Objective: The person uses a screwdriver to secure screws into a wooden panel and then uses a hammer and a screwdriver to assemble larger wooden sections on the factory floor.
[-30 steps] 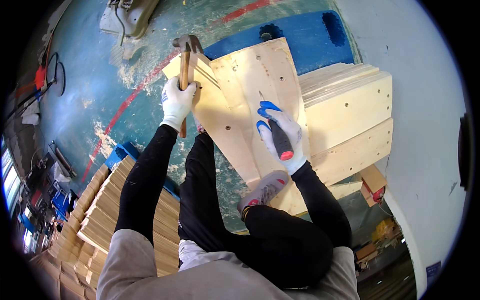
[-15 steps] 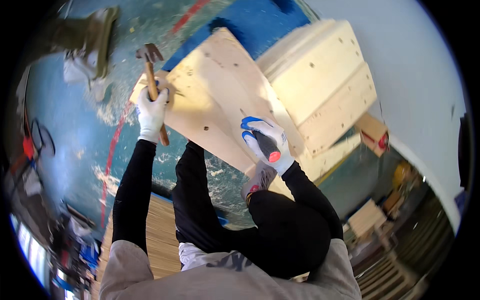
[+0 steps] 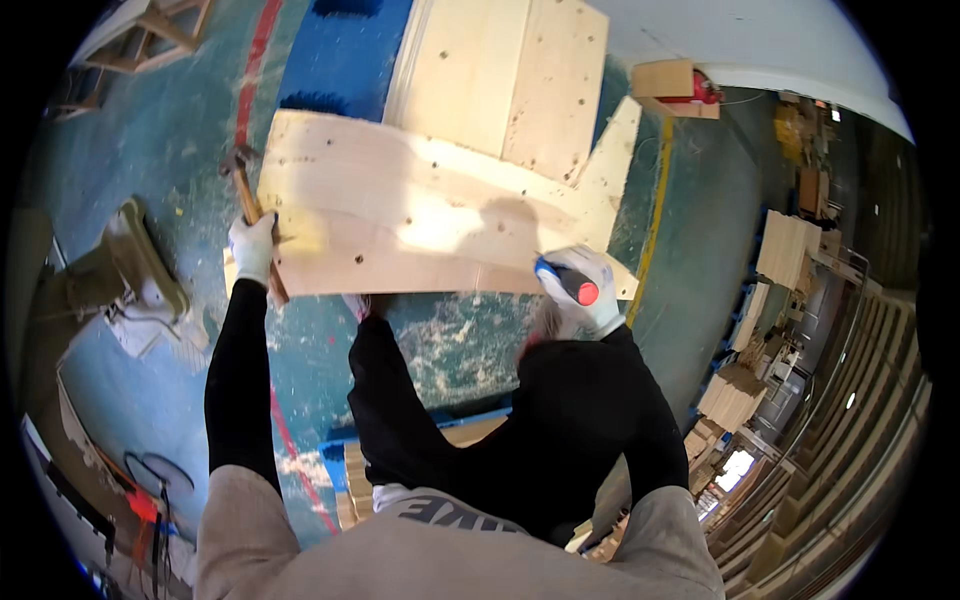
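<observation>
My left hand (image 3: 252, 247) grips hammer (image 3: 250, 205), now lowered at board's (image 3: 400, 225) left edge; right hand (image 3: 582, 288) clamps marker (image 3: 568, 283) at right edge.

White gloves, black sleeves and trousers, grey top.

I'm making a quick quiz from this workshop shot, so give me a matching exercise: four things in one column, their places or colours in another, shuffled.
Things:
1. hammer
2. plywood board
3. marker with red end
4. floor

Places or colours:
A. teal, with a red line
B. in the right hand
C. pale wood, lying in front of the person
D. in the left hand

Pairs: 1-D, 2-C, 3-B, 4-A
</observation>
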`<act>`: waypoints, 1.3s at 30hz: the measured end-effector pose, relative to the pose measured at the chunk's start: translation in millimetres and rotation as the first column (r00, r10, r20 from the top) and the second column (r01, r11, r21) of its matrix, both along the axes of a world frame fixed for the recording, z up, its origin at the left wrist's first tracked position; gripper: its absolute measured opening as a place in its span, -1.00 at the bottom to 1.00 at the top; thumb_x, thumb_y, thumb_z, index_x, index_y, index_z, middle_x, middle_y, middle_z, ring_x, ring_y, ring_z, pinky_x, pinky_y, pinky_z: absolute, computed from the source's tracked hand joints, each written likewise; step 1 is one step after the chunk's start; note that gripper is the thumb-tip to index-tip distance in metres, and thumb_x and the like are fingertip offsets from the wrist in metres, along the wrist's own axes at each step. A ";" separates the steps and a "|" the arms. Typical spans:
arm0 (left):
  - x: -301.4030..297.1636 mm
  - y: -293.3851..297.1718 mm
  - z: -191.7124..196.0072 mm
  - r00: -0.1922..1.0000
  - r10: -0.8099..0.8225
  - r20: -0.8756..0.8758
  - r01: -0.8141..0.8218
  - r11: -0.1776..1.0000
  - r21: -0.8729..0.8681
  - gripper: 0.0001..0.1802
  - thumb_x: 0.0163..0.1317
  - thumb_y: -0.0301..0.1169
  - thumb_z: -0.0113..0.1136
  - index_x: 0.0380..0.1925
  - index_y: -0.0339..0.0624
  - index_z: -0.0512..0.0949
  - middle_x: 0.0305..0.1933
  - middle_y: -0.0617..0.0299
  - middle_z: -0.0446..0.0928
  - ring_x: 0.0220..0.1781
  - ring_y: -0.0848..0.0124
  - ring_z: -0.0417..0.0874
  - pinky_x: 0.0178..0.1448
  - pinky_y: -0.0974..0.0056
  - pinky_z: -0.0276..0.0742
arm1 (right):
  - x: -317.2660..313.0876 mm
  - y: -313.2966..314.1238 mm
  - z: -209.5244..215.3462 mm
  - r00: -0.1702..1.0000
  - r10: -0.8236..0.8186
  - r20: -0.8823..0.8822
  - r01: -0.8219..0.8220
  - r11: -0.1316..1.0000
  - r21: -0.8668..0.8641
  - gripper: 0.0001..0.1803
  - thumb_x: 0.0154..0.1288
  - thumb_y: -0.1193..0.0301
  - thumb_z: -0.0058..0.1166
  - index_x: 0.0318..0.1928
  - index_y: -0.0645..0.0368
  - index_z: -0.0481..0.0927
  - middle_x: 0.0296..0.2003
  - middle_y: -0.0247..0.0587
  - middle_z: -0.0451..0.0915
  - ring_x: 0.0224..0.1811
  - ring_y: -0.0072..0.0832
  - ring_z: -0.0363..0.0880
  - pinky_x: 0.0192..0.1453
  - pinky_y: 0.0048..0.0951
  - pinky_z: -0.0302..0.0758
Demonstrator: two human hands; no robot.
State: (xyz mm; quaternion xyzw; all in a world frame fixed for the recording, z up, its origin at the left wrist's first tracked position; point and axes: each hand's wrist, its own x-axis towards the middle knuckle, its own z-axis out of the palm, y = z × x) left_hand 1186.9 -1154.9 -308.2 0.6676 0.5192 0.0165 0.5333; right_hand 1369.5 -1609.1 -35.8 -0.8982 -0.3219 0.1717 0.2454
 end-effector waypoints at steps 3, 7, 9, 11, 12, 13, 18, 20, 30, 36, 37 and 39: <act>9.4 -2.2 19.3 0.999 -0.011 0.031 0.010 1.000 0.013 -0.70 0.26 -0.37 0.38 -0.17 -0.41 0.61 -0.31 0.23 0.64 -0.32 0.46 0.63 -0.19 0.29 0.57 | -3.1 -35.9 16.4 0.971 -0.185 0.154 0.218 0.947 -0.236 -0.77 0.18 0.30 0.39 -0.31 0.20 0.68 -0.30 -0.08 0.71 -0.14 -0.06 0.64 0.04 -0.14 0.54; 9.4 -6.5 71.8 0.988 -0.045 0.145 0.036 0.997 0.061 -0.67 0.29 -0.33 0.40 -0.19 -0.43 0.59 -0.34 0.21 0.62 -0.35 0.47 0.60 -0.25 0.30 0.56 | -12.5 -66.3 2.7 0.974 -0.223 0.048 0.228 0.958 -0.173 -0.67 0.14 0.33 0.33 -0.08 0.13 0.67 -0.05 -0.08 0.67 0.03 -0.07 0.63 0.11 -0.16 0.56; 1.4 1.7 98.0 0.984 -0.022 0.178 0.015 0.999 0.044 -0.68 0.32 -0.34 0.37 -0.19 -0.44 0.58 -0.33 0.23 0.61 -0.35 0.49 0.60 -0.26 0.33 0.57 | -27.9 -43.1 -12.7 0.995 -0.085 0.044 0.092 0.980 -0.177 -0.57 0.12 0.28 0.32 0.04 0.02 0.64 0.10 -0.14 0.62 0.09 -0.12 0.63 0.16 -0.18 0.58; -0.2 -4.1 139.9 0.973 0.034 0.228 -0.029 0.999 -0.024 -0.71 0.34 -0.37 0.34 -0.17 -0.43 0.57 -0.30 0.23 0.62 -0.34 0.50 0.64 -0.26 0.35 0.62 | -54.1 -22.6 -25.1 1.000 -0.016 0.009 0.017 0.965 -0.262 -0.52 0.11 0.21 0.35 0.07 -0.03 0.62 0.20 -0.20 0.56 0.13 -0.16 0.63 0.17 -0.20 0.59; 2.1 -9.9 163.3 0.961 0.065 0.268 -0.048 0.996 -0.069 -0.73 0.35 -0.39 0.33 -0.15 -0.43 0.56 -0.28 0.22 0.62 -0.34 0.49 0.66 -0.27 0.36 0.65 | -64.2 -17.2 -36.9 1.000 0.015 0.008 -0.012 0.957 -0.291 -0.50 0.10 0.16 0.36 0.07 -0.04 0.62 0.24 -0.23 0.54 0.14 -0.18 0.63 0.17 -0.20 0.59; 0.2 -10.8 177.8 0.944 0.095 0.316 -0.074 0.994 -0.077 -0.75 0.35 -0.43 0.31 -0.13 -0.42 0.55 -0.25 0.20 0.63 -0.33 0.47 0.69 -0.28 0.35 0.70 | -69.3 -6.7 -40.0 1.000 0.006 0.011 -0.002 0.955 -0.297 -0.48 0.08 0.13 0.38 0.06 -0.03 0.63 0.27 -0.23 0.52 0.16 -0.18 0.61 0.19 -0.20 0.59; 13.0 -59.6 284.4 0.940 0.042 0.338 -0.029 0.999 -0.043 -0.74 0.33 -0.44 0.35 -0.11 -0.39 0.54 -0.24 0.22 0.61 -0.26 0.49 0.70 -0.21 0.35 0.74 | -73.3 11.1 -56.6 0.978 0.018 0.210 0.033 0.971 -0.237 -0.41 -0.08 0.00 0.49 -0.11 0.05 0.61 0.26 -0.22 0.46 0.15 -0.19 0.52 0.15 -0.14 0.57; 10.4 -70.2 310.3 0.929 0.051 0.367 -0.055 0.998 0.000 -0.75 0.32 -0.42 0.37 -0.14 -0.35 0.54 -0.27 0.25 0.59 -0.28 0.50 0.69 -0.20 0.37 0.73 | -70.4 3.2 -42.6 0.969 -0.005 0.248 0.039 0.991 -0.132 -0.58 -0.12 0.27 0.47 -0.23 0.06 0.59 0.20 -0.22 0.51 0.02 -0.22 0.55 0.04 -0.17 0.59; 82.2 -181.3 490.1 0.809 -0.084 0.582 0.178 0.978 -0.106 -0.67 0.40 -0.23 0.33 -0.05 -0.26 0.58 -0.17 0.28 0.63 -0.26 0.56 0.65 -0.25 0.43 0.55 | 7.8 -107.7 36.9 0.840 -0.248 0.483 0.129 0.956 0.265 -0.67 -0.08 0.47 0.40 -0.23 0.08 0.61 -0.13 -0.12 0.64 -0.05 -0.02 0.57 -0.01 -0.08 0.55; 89.4 -215.1 531.8 0.654 -0.193 0.732 0.355 0.932 -0.071 -0.70 0.46 -0.31 0.22 0.01 -0.32 0.54 -0.24 0.20 0.65 -0.33 0.54 0.66 -0.30 0.42 0.57 | 110.4 -192.7 240.7 0.709 -0.379 0.595 0.213 0.919 0.332 -0.73 -0.02 0.54 0.37 -0.28 0.22 0.58 -0.29 -0.08 0.58 -0.23 -0.13 0.61 -0.09 -0.26 0.56; 81.5 -220.8 537.9 0.656 -0.172 0.735 0.351 0.932 -0.095 -0.76 0.43 -0.34 0.24 -0.08 -0.29 0.52 -0.28 0.18 0.66 -0.37 0.52 0.67 -0.31 0.40 0.60 | 115.4 -199.9 276.8 0.713 -0.381 0.589 0.179 0.910 0.373 -0.73 0.03 0.53 0.39 -0.26 0.24 0.58 -0.31 -0.13 0.59 -0.27 -0.24 0.60 -0.11 -0.32 0.56; 64.0 -227.0 545.9 0.661 -0.169 0.732 0.356 0.928 -0.107 -0.81 0.41 -0.39 0.24 -0.16 -0.27 0.50 -0.25 0.14 0.68 -0.38 0.47 0.69 -0.32 0.36 0.65 | 117.8 -210.3 331.2 0.720 -0.418 0.554 0.160 0.876 0.454 -0.73 0.10 0.53 0.42 -0.22 0.27 0.59 -0.34 -0.22 0.59 -0.31 -0.43 0.57 -0.14 -0.42 0.54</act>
